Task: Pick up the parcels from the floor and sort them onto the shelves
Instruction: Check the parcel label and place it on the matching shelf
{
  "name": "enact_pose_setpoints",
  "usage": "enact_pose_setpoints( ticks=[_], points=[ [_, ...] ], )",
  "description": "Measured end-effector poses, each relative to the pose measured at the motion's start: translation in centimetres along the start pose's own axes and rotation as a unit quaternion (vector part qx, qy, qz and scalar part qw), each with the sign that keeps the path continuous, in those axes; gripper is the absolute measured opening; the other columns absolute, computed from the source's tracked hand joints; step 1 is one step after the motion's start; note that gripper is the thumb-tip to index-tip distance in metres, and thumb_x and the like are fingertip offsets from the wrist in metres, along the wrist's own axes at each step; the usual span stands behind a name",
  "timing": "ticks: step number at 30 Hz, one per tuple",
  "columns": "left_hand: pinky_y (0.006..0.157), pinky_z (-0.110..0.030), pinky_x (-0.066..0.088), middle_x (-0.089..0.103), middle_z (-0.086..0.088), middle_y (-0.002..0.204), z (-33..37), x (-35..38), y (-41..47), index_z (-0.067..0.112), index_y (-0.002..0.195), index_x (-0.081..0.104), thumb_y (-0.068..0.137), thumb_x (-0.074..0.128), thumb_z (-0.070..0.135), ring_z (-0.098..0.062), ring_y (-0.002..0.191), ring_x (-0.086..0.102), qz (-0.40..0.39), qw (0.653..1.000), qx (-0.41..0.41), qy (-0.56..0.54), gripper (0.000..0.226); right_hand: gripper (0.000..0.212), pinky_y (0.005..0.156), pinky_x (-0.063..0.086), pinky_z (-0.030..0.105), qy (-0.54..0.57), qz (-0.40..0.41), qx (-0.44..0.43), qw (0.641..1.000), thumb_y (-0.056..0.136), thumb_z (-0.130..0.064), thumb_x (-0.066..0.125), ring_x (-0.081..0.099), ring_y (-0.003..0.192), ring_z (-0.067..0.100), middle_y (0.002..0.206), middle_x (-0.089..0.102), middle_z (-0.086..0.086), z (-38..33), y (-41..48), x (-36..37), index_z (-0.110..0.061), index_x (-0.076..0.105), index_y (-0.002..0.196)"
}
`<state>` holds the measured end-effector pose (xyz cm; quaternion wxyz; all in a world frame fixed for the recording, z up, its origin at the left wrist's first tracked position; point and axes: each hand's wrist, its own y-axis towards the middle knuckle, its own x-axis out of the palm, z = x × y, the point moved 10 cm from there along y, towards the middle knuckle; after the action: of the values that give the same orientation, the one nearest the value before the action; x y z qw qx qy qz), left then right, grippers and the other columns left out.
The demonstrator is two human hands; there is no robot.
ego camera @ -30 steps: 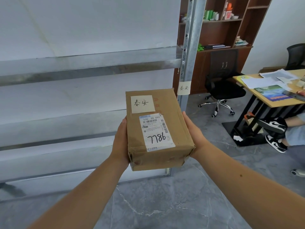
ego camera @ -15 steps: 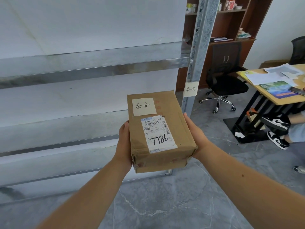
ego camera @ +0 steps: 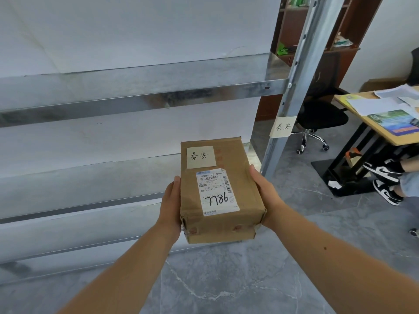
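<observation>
I hold a brown cardboard parcel (ego camera: 247, 193) in front of me at mid height. My left hand (ego camera: 170, 200) grips its left side and my right hand (ego camera: 264, 193) its right side. On top it carries a handwritten paper note and a white shipping label marked 7786. Behind it stands a metal shelf rack (ego camera: 145, 94) with several bare levels. The rack's upright post (ego camera: 301, 71) bears a paper tag (ego camera: 282, 126) with the same handwritten characters as the parcel's note.
Grey marble-look floor (ego camera: 226, 279) lies below. To the right are a black office chair (ego camera: 317, 118), a wooden desk (ego camera: 385, 134) with papers, and a seated person's legs in black-and-white sneakers (ego camera: 385, 175). A dark wooden cabinet (ego camera: 292, 30) stands behind the post.
The view has drawn closer to the rack and shifted left. The parcel stays gripped in both hands, now nearer the shelf's right end by the tagged post.
</observation>
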<state>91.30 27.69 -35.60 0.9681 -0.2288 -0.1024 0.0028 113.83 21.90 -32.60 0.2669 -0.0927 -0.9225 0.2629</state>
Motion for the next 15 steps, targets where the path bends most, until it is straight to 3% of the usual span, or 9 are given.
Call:
enact_pose_setpoints(
  ticks=[3,6,9,11,15],
  points=[
    [0.106,-0.058,0.054,0.081,-0.003,0.109,0.4,-0.5,0.3,0.033,0.100,0.078,0.099,0.051,0.066,-0.032,0.111,0.074,0.029,0.999,0.002,0.023,0.043,0.054,0.089,0.060,0.047,0.004,0.011,0.004,1.000,0.104,-0.058,0.052,0.082,0.100,0.029,0.119,0.082,0.012,0.6,1.3,0.2,-0.016,0.072,0.131],
    [0.098,-0.051,0.057,0.080,-0.005,0.100,0.5,-1.4,1.1,0.026,0.093,0.077,0.107,0.045,0.056,-0.031,0.103,0.073,0.057,0.997,-0.002,0.056,0.046,0.050,0.085,0.061,0.045,0.010,0.015,0.007,1.000,0.104,-0.056,0.054,0.083,0.096,0.029,0.116,0.083,0.012,1.2,2.4,0.4,-0.016,0.072,0.129],
    [0.075,-0.037,0.052,0.076,-0.007,0.093,0.7,-2.2,1.9,0.009,0.096,0.072,0.109,0.041,0.050,-0.027,0.088,0.067,0.075,0.993,0.005,0.093,0.054,0.048,0.080,0.064,0.043,0.010,0.019,-0.002,1.000,0.104,-0.052,0.056,0.082,0.101,0.030,0.120,0.081,0.013,1.7,3.4,0.6,-0.017,0.070,0.133],
    [0.069,-0.034,0.050,0.075,-0.006,0.095,0.7,-2.5,2.4,0.010,0.096,0.072,0.110,0.041,0.048,-0.025,0.087,0.067,0.079,0.993,0.005,0.081,0.050,0.048,0.089,0.063,0.047,0.010,0.033,-0.007,0.999,0.102,-0.053,0.059,0.079,0.109,0.033,0.124,0.080,0.013,2.1,4.2,0.3,-0.018,0.070,0.134],
    [0.088,-0.046,0.059,0.076,-0.014,0.122,-0.2,-3.1,3.6,0.013,0.126,0.068,0.106,0.051,0.052,-0.036,0.110,0.073,0.065,0.998,-0.020,-0.015,0.047,0.056,0.108,0.056,0.057,0.013,0.085,-0.014,0.996,0.091,-0.059,0.069,0.072,0.125,0.035,0.133,0.076,0.010,3.3,6.3,-1.0,-0.025,0.070,0.136]
  ],
)
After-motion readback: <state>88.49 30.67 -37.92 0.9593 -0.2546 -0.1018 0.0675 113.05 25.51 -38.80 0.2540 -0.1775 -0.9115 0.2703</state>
